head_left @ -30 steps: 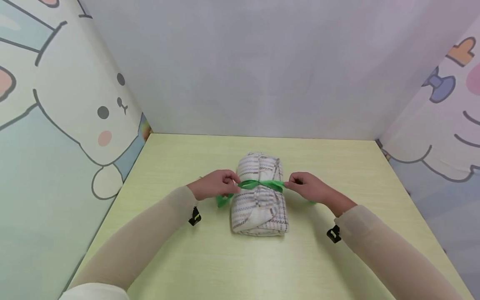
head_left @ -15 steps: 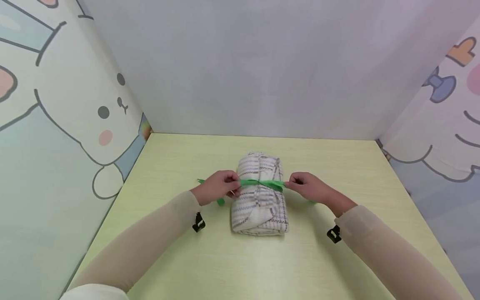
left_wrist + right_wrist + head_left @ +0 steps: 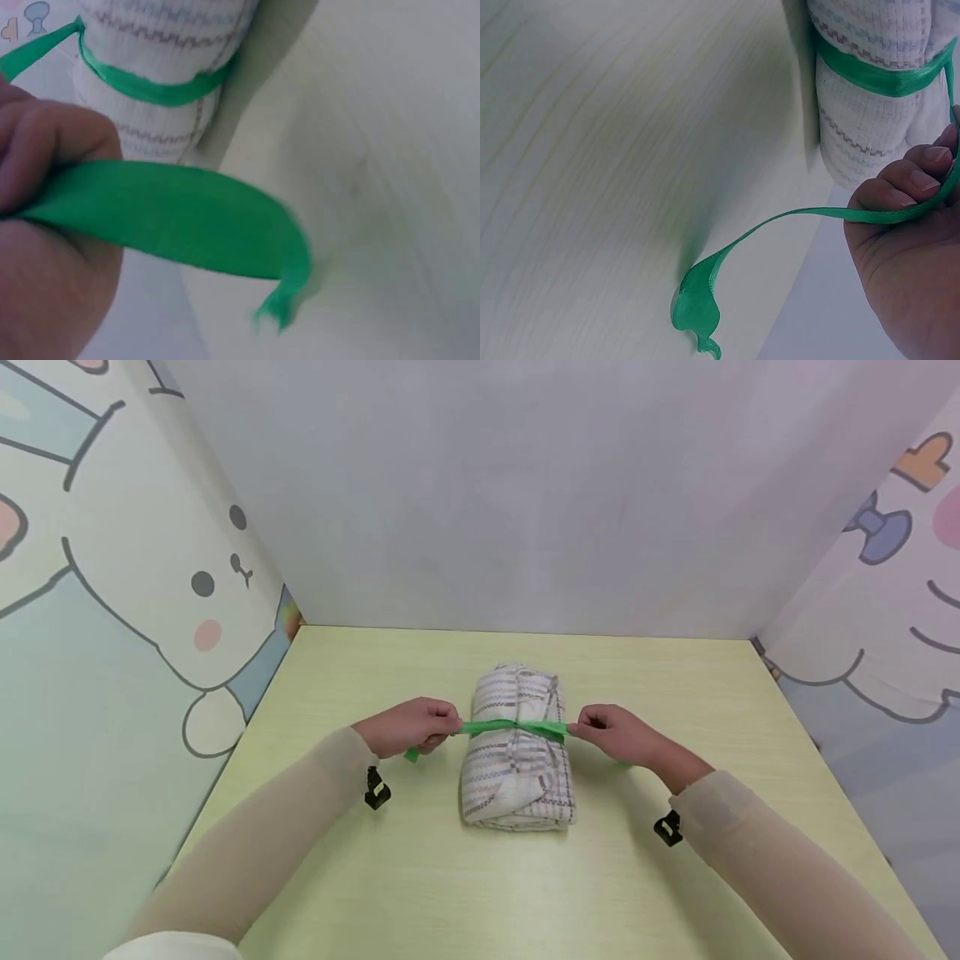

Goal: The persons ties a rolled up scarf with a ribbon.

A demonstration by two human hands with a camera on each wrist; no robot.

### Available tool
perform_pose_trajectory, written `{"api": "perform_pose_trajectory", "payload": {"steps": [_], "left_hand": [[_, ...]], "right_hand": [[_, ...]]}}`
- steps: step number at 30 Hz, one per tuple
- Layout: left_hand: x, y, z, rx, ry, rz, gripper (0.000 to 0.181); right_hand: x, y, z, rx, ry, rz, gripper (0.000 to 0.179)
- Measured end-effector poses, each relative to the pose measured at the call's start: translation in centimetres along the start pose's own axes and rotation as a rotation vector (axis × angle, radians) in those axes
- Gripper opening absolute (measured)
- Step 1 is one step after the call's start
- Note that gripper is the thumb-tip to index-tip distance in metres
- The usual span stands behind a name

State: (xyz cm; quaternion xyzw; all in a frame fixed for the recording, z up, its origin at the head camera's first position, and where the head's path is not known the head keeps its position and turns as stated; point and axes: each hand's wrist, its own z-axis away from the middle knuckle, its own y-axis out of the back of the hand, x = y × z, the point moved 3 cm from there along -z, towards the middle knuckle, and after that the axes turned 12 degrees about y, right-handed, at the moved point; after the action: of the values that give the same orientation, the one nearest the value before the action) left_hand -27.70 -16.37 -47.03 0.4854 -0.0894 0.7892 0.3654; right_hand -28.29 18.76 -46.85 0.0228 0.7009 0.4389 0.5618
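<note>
A folded, striped white cloth bundle [image 3: 517,785] lies on the table, wrapped around its middle by a green ribbon [image 3: 540,727] that crosses at a knot on top. On the left side, my left hand [image 3: 412,727] grips one ribbon end, drawn taut from the knot; its loose tail curls out below the fist in the left wrist view. My right hand [image 3: 617,733] pinches the other end close to the bundle's right edge. In the right wrist view, that ribbon tail [image 3: 697,300] trails past the curled fingers [image 3: 911,180] down over the table.
The pale yellow wooden table [image 3: 420,877] is bounded by a plain grey back wall [image 3: 525,510]. Side panels with cartoon drawings stand left [image 3: 150,568] and right [image 3: 885,635]. Small black devices hang at both wrists.
My left hand has moved left from the bundle's edge, pulling its ribbon end out straighter and longer. The right hand has stayed in place, and the bundle has hardly moved.
</note>
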Motion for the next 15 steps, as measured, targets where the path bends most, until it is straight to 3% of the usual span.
{"api": "perform_pose_trajectory", "payload": {"steps": [7, 15], "left_hand": [[0.6, 1.3, 2.0, 0.242, -0.007, -0.372, 0.013], [0.9, 2.5, 3.1, 0.447, -0.112, -0.520, 0.010]], "right_hand": [[0.2, 0.0, 0.0, 0.001, -0.008, -0.006, 0.036], [0.0, -0.1, 0.1, 0.005, -0.014, -0.024, 0.034]]}}
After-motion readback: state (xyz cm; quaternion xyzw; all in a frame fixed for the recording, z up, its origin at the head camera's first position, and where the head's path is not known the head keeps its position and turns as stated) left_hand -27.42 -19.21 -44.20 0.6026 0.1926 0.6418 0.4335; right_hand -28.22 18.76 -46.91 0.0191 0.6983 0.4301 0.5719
